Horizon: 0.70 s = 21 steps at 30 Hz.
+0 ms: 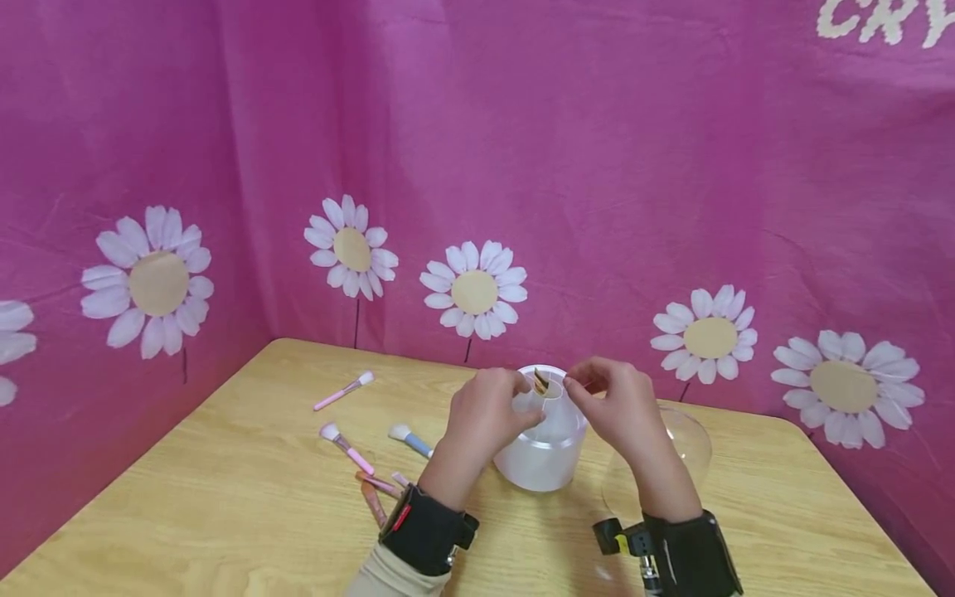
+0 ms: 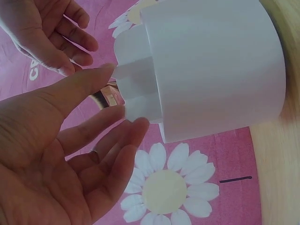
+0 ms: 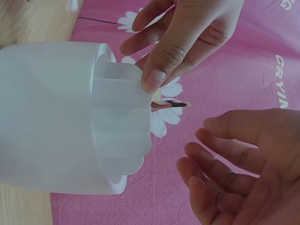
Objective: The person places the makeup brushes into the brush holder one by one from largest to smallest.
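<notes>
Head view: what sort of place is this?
Probably a small staged recording booth, though the wider room is out of view: pink daisy-print fabric lines two sides, a wood-look table sits against it, and black straps with small devices circle both wrists.

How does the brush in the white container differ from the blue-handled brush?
The brush in the white container points its bristles up, while the blue-handled brush lies on the table. The contained brush has dark bristles; the blue-handled one's are whitish. Both have their bristle ends in view.
</notes>
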Tool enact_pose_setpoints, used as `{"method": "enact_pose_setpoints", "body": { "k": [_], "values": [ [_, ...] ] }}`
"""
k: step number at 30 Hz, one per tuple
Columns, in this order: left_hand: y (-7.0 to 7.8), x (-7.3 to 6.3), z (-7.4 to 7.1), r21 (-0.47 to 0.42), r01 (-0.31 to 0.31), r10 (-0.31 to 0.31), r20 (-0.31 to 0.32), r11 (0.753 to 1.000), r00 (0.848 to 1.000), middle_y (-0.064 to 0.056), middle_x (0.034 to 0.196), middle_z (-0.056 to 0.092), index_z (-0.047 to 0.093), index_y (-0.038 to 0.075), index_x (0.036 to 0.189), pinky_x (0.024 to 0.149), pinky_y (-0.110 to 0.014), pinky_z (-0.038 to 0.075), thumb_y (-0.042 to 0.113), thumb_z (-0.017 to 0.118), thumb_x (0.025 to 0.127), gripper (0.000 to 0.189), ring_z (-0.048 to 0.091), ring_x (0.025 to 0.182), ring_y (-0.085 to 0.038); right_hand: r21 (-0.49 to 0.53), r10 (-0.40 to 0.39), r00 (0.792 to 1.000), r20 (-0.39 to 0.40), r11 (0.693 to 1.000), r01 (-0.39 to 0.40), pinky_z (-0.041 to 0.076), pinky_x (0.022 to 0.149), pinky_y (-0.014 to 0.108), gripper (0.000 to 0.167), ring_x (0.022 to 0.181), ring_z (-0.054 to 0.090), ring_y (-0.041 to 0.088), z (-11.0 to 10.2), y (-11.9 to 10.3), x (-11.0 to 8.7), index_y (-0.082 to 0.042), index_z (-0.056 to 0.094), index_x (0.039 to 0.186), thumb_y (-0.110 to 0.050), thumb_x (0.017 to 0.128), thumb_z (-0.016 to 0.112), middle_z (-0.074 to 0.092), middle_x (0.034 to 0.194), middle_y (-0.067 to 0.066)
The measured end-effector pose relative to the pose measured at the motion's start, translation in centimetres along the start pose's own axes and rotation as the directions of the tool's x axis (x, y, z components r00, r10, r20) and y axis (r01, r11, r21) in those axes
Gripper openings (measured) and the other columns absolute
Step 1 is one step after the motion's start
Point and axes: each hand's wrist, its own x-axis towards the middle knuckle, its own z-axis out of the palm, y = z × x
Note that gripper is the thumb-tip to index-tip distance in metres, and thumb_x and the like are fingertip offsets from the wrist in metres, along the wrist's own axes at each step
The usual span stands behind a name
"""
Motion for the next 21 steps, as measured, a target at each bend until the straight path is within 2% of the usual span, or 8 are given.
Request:
{"method": "enact_pose_setpoints", "body": {
  "k": [5,9,13,15,18,21],
  "values": [
    [0.1,0.3,-0.1,0.036,-0.014,0.014,0.012,0.999,1.0,-0.001,0.104,0.074,0.077,0.015,0.112,0.072,-0.035,0.054,0.041,0.085,0.082,0.04,0.067,0.096,-0.017,-0.013,-0.014,1.0,0.0,1.0,0.014,0.057,0.075,0.042,0.012,0.09,0.068,0.029,-0.3,0.3,0.0,-0.003,0.075,0.097,-0.014,0.093,0.071,0.074,0.089,0.009],
    [-0.2,0.3,-0.7,0.028,-0.007,0.006,0.029,1.0,1.0,-0.001,0.098,0.073,0.075,0.014,0.114,0.068,-0.033,0.051,0.043,0.085,0.081,0.045,0.065,0.089,-0.015,-0.017,-0.03,1.0,-0.009,0.999,0.03,0.057,0.077,0.045,0.013,0.09,0.069,0.03,-0.5,0.4,-0.1,-0.002,0.075,0.097,-0.014,0.093,0.071,0.074,0.089,0.01],
    [-1.3,0.5,-2.0,0.01,0.027,-0.028,0.056,1.0,0.998,0.002,0.083,0.068,0.074,0.012,0.111,0.063,-0.032,0.049,0.041,0.085,0.08,0.044,0.062,0.078,-0.015,-0.021,-0.031,0.999,-0.013,0.999,0.03,0.058,0.078,0.046,0.016,0.091,0.069,0.031,-0.8,0.4,0.0,-0.001,0.075,0.098,-0.016,0.094,0.071,0.074,0.092,0.012],
    [-2.4,0.6,-2.7,0.016,0.059,-0.06,0.078,0.998,0.995,0.001,0.083,0.067,0.074,0.011,0.11,0.065,-0.034,0.05,0.039,0.085,0.08,0.042,0.063,0.078,-0.016,-0.019,-0.026,1.0,-0.013,1.0,0.026,0.058,0.077,0.045,0.016,0.092,0.068,0.031,-1.0,0.4,0.0,-0.001,0.075,0.099,-0.016,0.094,0.071,0.074,0.093,0.012],
    [-4.4,0.5,-3.8,0.051,0.117,-0.123,0.13,0.992,0.984,-0.003,0.094,0.07,0.074,0.009,0.105,0.071,-0.038,0.052,0.035,0.085,0.08,0.037,0.064,0.088,-0.02,-0.014,-0.022,1.0,-0.014,1.0,0.022,0.057,0.077,0.045,0.016,0.093,0.068,0.031,-1.3,0.3,0.0,-0.002,0.074,0.1,-0.016,0.094,0.07,0.074,0.094,0.012],
    [-6.6,0.1,-4.4,0.084,0.187,-0.202,0.233,0.979,0.951,-0.006,0.091,0.07,0.074,0.006,0.094,0.07,-0.035,0.051,0.028,0.086,0.081,0.028,0.064,0.084,-0.02,-0.013,-0.026,1.0,-0.015,1.0,0.026,0.056,0.078,0.045,0.016,0.093,0.068,0.031,-1.5,0.1,-0.1,-0.002,0.074,0.1,-0.016,0.094,0.07,0.074,0.093,0.011]
  ]
}}
